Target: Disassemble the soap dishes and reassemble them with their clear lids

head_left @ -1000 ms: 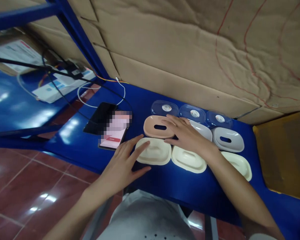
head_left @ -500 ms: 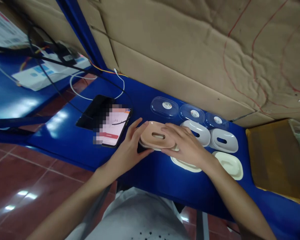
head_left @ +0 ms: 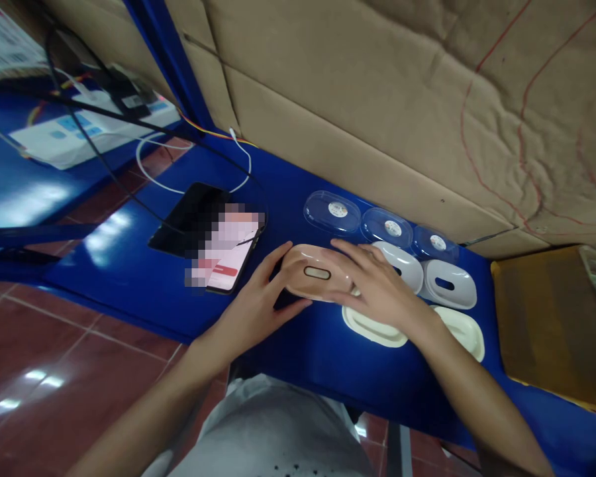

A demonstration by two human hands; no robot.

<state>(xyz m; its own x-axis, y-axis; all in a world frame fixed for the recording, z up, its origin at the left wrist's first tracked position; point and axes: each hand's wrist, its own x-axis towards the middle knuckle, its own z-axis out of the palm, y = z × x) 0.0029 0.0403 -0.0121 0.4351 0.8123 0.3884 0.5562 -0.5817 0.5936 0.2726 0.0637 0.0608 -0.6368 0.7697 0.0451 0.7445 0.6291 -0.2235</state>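
Between my hands is a peach oval dish [head_left: 302, 258] with a slot in its middle, where a pale surface shows. My left hand [head_left: 258, 298] grips its left end, thumb at the near edge and fingers at the far edge. My right hand [head_left: 372, 281] holds the right end and covers part of it. Just beyond my right hand lie a white slotted dish [head_left: 410, 265] and a second white slotted dish [head_left: 451, 285]. A cream oval piece [head_left: 377, 329] lies below my right hand, and another cream piece [head_left: 464, 331] is partly behind my right forearm.
Three clear oval lids [head_left: 330, 211] with round stickers line the back of the blue table [head_left: 298, 358]. On the left are a phone [head_left: 228, 255], a black flat object [head_left: 179, 222] and cables. A brown taped box [head_left: 551, 324] stands at the right, by a cardboard wall [head_left: 352, 119].
The peach dish now sits lower and more evenly over the pale piece beneath, which no longer shows along its near edge. Both hands remain on it. The view has shifted slightly.
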